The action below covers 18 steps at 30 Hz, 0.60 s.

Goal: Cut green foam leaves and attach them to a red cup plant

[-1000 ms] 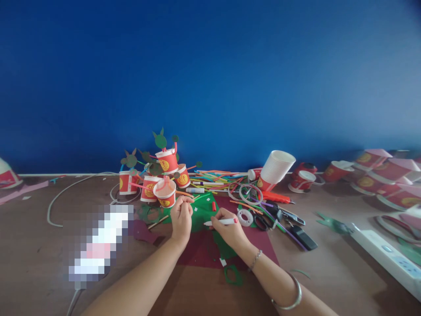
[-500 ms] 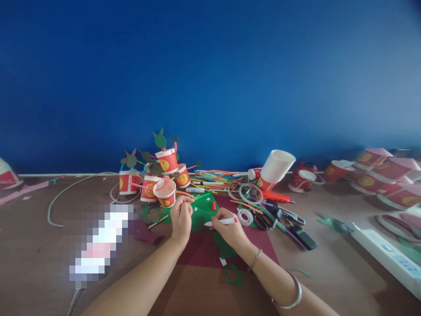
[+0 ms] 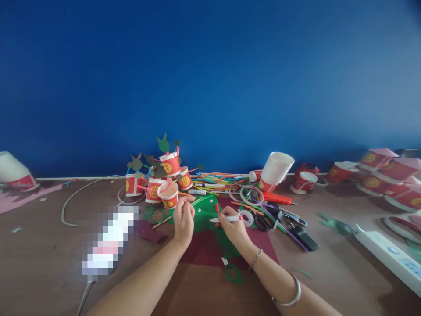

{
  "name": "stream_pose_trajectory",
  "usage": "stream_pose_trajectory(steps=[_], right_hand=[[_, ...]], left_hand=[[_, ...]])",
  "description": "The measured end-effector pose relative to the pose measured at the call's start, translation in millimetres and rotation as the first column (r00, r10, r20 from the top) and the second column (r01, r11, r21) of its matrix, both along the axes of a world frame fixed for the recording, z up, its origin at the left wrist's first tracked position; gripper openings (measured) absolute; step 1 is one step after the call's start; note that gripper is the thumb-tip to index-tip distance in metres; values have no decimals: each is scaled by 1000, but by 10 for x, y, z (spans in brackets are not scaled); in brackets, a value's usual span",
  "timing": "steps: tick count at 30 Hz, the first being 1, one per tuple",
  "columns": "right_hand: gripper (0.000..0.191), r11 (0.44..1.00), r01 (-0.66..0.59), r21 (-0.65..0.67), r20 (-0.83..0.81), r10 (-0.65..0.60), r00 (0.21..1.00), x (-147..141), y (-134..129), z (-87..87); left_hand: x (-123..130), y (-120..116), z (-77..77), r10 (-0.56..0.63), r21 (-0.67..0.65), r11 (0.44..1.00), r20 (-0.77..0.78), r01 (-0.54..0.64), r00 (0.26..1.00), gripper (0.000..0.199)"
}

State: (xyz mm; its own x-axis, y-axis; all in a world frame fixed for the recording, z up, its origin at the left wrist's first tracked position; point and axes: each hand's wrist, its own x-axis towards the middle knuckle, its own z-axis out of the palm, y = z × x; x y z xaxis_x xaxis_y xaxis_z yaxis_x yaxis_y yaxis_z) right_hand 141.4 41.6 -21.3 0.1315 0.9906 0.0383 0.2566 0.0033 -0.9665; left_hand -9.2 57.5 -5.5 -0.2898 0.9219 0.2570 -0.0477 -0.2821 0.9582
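My right hand [image 3: 232, 228] grips a white marker [image 3: 226, 219] with a red end; its tip points left, over a green paper sheet [image 3: 205, 219]. On that sheet, just above the marker, lies a small red cap [image 3: 217, 207]. To the left, my left hand [image 3: 184, 221] is closed above the sheet's edge with its fingers curled together. Whatever it may hold is hidden. Beneath the green sheet shows dark red paper [image 3: 259, 241]. Beyond my left hand stands a red paper cup [image 3: 168, 199] with straws, part of a group of decorated cups.
Several coloured straws [image 3: 217, 179] lie along the blue wall. To the right are a stack of paper cups [image 3: 276, 169], a tape roll [image 3: 247, 218], scissors [image 3: 262, 223] and a white power strip [image 3: 388, 254]. A blurred-out bright device [image 3: 110, 241] with a cable lies left.
The view has turned slightly left, so the table things appear shifted right. My left fingers have loosened a little and look straighter. My right hand still grips the marker.
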Motion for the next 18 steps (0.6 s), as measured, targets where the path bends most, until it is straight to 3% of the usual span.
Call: stream_pose_trajectory(steps=[6,10,13,18], right_hand=[[16,998,56,-13,-78,-57,995,58,2,-1],[15,994,112,-2,-82,-112,990,86,-17,4],[17,993,116,-5,-100,-116,988,88,-36,30],[25,998,57,-9,-119,-58,991,86,-27,47]], left_hand=[[48,-19,211,-24,-1,1000,-38,24,999,12],[-50,-11,292,-240,-127,966,-119,225,963,15],[-179,-50,218,-359,-264,913,-165,310,918,13],[-284,-106,-64,-330,-250,922,-109,295,938,17]])
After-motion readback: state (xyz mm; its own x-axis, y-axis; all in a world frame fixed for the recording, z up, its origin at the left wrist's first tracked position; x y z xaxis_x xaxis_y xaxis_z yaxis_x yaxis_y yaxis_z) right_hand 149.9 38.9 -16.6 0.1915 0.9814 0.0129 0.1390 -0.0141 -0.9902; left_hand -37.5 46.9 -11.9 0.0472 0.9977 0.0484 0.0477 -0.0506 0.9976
